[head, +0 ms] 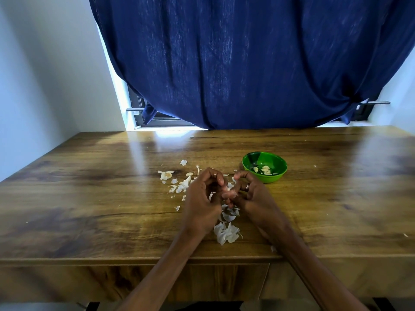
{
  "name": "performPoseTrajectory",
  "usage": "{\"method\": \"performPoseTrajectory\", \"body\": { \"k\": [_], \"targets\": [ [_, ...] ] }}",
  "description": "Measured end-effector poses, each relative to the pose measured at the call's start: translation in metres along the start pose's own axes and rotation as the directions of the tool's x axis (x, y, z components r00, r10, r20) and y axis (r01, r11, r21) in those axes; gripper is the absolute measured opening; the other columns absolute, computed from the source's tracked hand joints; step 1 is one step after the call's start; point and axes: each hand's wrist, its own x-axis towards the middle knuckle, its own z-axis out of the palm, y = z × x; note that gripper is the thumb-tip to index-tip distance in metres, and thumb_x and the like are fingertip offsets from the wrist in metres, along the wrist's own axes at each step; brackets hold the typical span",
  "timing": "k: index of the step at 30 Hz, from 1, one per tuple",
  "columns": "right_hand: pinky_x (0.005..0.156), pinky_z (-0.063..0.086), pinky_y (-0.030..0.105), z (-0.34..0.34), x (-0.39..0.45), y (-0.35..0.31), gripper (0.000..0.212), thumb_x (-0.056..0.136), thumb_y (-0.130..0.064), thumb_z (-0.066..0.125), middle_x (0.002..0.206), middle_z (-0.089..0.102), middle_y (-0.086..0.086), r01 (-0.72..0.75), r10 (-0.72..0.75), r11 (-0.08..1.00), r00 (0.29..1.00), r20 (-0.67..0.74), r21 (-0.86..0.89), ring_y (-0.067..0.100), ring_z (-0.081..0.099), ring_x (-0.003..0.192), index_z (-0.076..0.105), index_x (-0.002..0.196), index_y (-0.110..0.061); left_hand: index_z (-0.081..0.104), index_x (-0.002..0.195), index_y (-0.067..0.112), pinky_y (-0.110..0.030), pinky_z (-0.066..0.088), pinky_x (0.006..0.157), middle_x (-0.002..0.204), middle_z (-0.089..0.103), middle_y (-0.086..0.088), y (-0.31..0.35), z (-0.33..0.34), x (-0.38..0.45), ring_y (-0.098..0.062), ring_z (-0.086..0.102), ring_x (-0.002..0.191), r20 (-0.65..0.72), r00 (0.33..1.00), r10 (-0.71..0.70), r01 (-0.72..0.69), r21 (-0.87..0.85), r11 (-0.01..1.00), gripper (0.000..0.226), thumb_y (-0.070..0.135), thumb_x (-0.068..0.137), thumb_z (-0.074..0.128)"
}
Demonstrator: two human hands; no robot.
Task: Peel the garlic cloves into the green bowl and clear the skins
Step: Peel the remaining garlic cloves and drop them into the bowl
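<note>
- Left hand [202, 196] is hovering just above the tabletop [89, 198], forearm coming in from the lower middle, fingers [216, 176] curling inward toward the right hand and pinching the garlic clove [229, 193].
- Garlic clove is sitting between both hands at centre, partly skinned, pale; exact contact points are hard to see.
- Right hand [251, 194] is mirroring the left, forearm angling in from lower right, fingers curling round the same clove, ring [247, 187] showing on one finger.
- Skins [225, 234] are lying scattered on the tabletop: a loose spread left of the hands, a bigger white pile just under the wrists, a few specks far right. Too many to count.
- Green bowl [265, 167] is sitting on the tabletop just beyond the right hand, apart from it, holding roughly three or four peeled cloves [265, 169]; exact count unclear.
- Tabletop is glossy brown wood grain, catching window glare at the back.
- Blue curtain [247, 63] is hanging behind over a window, white walls either side.
- Counts: two hands, one bowl, one clove in hand.
</note>
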Motion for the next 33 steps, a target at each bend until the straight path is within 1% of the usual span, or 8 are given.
{"method": "performPoseTrajectory", "body": {
  "k": [4,7,10,16,20,24,27,33],
  "targets": [
    [0.071,0.057,0.031,0.0,0.002,0.0,0.041,0.089,0.006,0.067,0.074,0.07,0.001,0.022,-0.021,0.999,0.999,-0.036,0.032,0.015,0.07,0.073,0.049,0.12,-0.014,0.059,0.092,0.009,-0.02,0.056,0.069,0.083,0.065,0.001,0.004,0.005,0.002,-0.007,0.067,0.078,-0.043,0.999,0.004,-0.005,-0.018,1.0,0.025,-0.009,0.082,0.073],
    [0.076,0.06,0.035,0.0,0.001,0.001,0.043,0.089,0.004,0.068,0.086,0.069,0.018,0.08,-0.078,0.997,0.992,-0.099,0.012,0.022,0.073,0.079,0.051,0.122,-0.018,0.06,0.104,0.006,-0.017,0.054,0.069,0.086,0.067,-0.003,0.008,0.007,0.003,-0.01,0.068,0.08,-0.072,0.997,0.03,-0.034,-0.047,0.998,0.032,-0.008,0.08,0.077],
    [0.079,0.06,0.033,0.003,0.0,0.0,0.05,0.087,0.002,0.071,0.086,0.073,0.009,0.101,-0.105,0.994,0.989,-0.102,-0.044,0.02,0.075,0.086,0.049,0.123,-0.025,0.062,0.107,0.013,-0.022,0.056,0.076,0.092,0.069,0.0,0.007,0.004,0.0,-0.013,0.069,0.088,-0.086,0.995,0.044,-0.047,-0.032,0.998,0.036,-0.003,0.08,0.078],
    [0.086,0.06,0.033,0.002,-0.001,0.001,0.062,0.086,0.003,0.075,0.103,0.076,0.001,0.094,-0.106,0.991,0.987,-0.12,-0.1,0.013,0.073,0.102,0.048,0.13,-0.032,0.064,0.097,0.018,-0.014,0.052,0.077,0.089,0.068,0.01,0.005,0.001,0.001,-0.004,0.067,0.088,-0.06,0.994,0.092,-0.083,0.126,0.989,0.026,0.004,0.081,0.079],
    [0.085,0.06,0.026,0.002,-0.003,-0.001,0.065,0.084,0.007,0.075,0.101,0.077,0.0,0.134,-0.15,0.981,0.982,-0.111,-0.139,0.009,0.073,0.099,0.048,0.133,-0.027,0.061,0.093,0.019,-0.014,0.053,0.075,0.088,0.067,0.011,0.001,-0.004,0.003,-0.003,0.066,0.086,-0.011,0.99,0.14,-0.134,0.224,0.965,0.027,0.008,0.08,0.081],
    [0.084,0.059,0.026,0.002,-0.004,-0.002,0.064,0.082,0.008,0.076,0.096,0.078,0.002,0.185,-0.21,0.965,0.969,-0.132,-0.185,0.01,0.074,0.095,0.05,0.132,-0.022,0.06,0.094,0.021,-0.009,0.048,0.072,0.089,0.065,0.007,-0.002,-0.005,0.003,-0.003,0.063,0.087,0.021,0.981,0.194,-0.19,0.327,0.926,0.037,-0.007,0.079,0.078],
    [0.085,0.059,0.026,0.002,-0.005,-0.001,0.061,0.084,0.01,0.075,0.092,0.077,0.004,0.233,-0.265,0.952,0.953,-0.15,-0.201,0.013,0.075,0.093,0.051,0.13,-0.02,0.06,0.093,0.018,-0.009,0.046,0.073,0.092,0.061,0.005,-0.001,-0.003,0.002,-0.004,0.058,0.087,0.016,0.971,0.239,-0.226,0.392,0.892,0.034,-0.01,0.078,0.074],
    [0.078,0.057,0.019,0.001,-0.005,-0.001,0.063,0.081,0.013,0.075,0.082,0.075,-0.004,0.238,-0.269,0.951,0.952,-0.145,-0.198,0.011,0.075,0.088,0.052,0.125,-0.026,0.065,0.099,0.009,-0.009,0.046,0.075,0.097,0.058,0.004,-0.006,-0.005,0.004,0.002,0.054,0.093,0.055,0.972,0.228,-0.228,0.45,0.863,0.032,-0.014,0.077,0.07]
  ]
}}
